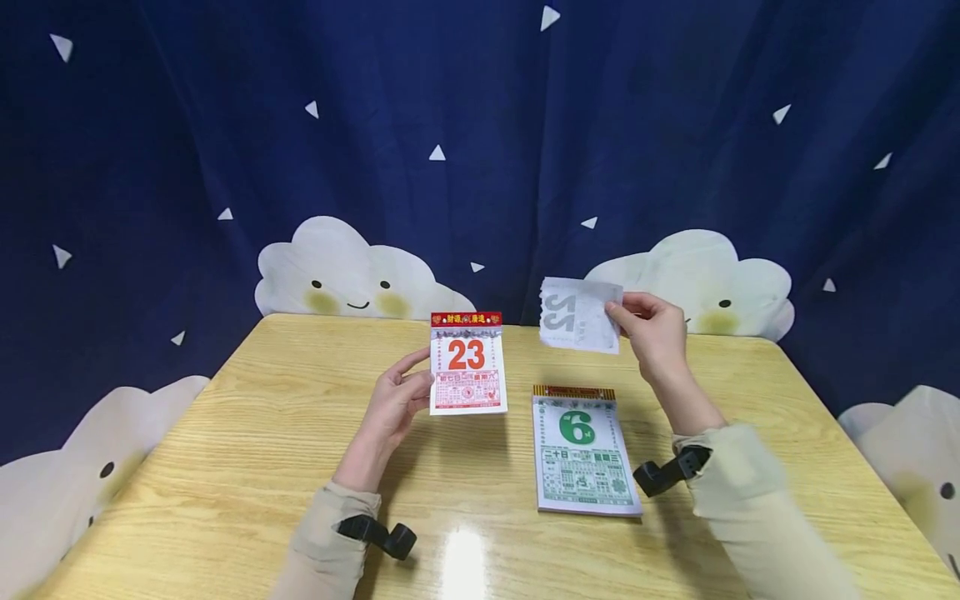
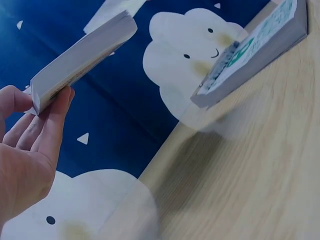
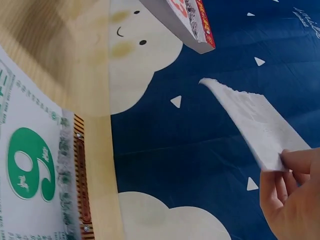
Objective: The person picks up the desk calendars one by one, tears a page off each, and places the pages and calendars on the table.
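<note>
My left hand [image 1: 393, 403] grips the left edge of a small tear-off calendar [image 1: 468, 392], raised above the table. It has a red header and shows a red 23. In the left wrist view the thumb lies on one face of this calendar [image 2: 82, 55] and the fingers behind it. My right hand [image 1: 657, 332] pinches a loose calendar sheet [image 1: 592, 321] at its right edge. A grey, reversed 22 shows through the paper, and its far edge is ragged. A larger tear-off calendar [image 1: 558, 454] with a green 6 lies on the table below the right hand.
The light wood table [image 1: 255, 467] reaches back to a dark blue curtain [image 1: 360, 100] printed with white clouds and triangles. A wrist camera [image 1: 400, 542] sits on the left sleeve, another camera [image 1: 651, 479] on the right, close to the green calendar.
</note>
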Tool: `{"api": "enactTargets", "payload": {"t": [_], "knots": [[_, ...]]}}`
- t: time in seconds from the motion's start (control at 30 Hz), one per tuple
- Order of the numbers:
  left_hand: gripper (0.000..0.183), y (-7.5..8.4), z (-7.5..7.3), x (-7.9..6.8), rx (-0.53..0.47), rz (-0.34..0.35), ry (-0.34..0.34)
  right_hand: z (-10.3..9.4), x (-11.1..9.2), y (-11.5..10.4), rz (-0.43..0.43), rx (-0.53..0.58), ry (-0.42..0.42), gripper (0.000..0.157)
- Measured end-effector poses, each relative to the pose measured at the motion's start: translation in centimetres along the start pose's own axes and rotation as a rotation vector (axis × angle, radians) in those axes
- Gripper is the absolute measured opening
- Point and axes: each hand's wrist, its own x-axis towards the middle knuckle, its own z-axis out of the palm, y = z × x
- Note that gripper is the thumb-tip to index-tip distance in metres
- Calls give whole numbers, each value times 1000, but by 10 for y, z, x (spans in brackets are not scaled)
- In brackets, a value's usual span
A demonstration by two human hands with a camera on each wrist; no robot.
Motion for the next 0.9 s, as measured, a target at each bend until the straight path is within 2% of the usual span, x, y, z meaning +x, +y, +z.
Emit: {"api": "enactTargets", "payload": {"t": [0.27,0.5,0.63,0.9], "knots": [[51,-1,-13,-1,32,-36,23,12,-6,11,-17,0,-13,26],[50,-3,-24,-3,47,-59,37,22,-11,21,7,8,-58,27],[50,-4,-30,-2,60,-74,43,29,-15,27,1,-59,-60,26],[50,-7,-38,-4,83,-80,67,46,-23,34,-122,-229,-85,20]]}}
